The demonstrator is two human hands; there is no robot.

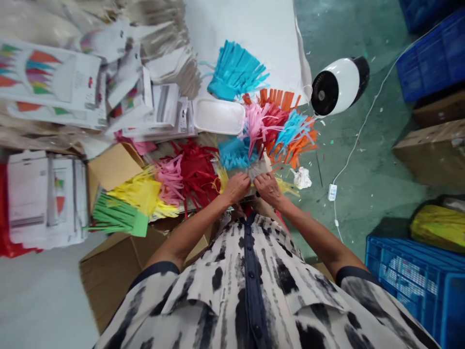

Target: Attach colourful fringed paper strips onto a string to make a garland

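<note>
My left hand [237, 187] and my right hand [268, 187] are side by side close to my body, fingers bent and pressed together. Between them is something greyish and thin, too small to make out. Yellow paper strips [286, 186] stick out beside my right hand. Just beyond both hands lies a blue fringed tassel [236, 152]. To the left are red [199, 172], pink [170, 179], yellow [140, 191] and green [118, 213] fringed bundles. Pink [258, 123], orange [292, 150] and light blue [236, 72] ones lie farther off.
A white tray [219, 116] sits past the tassels. Printed packages [54, 77] are piled at the left, above an open cardboard box [112, 271]. On the green floor at the right are a white and black fan [341, 87], a cable and blue crates [410, 281].
</note>
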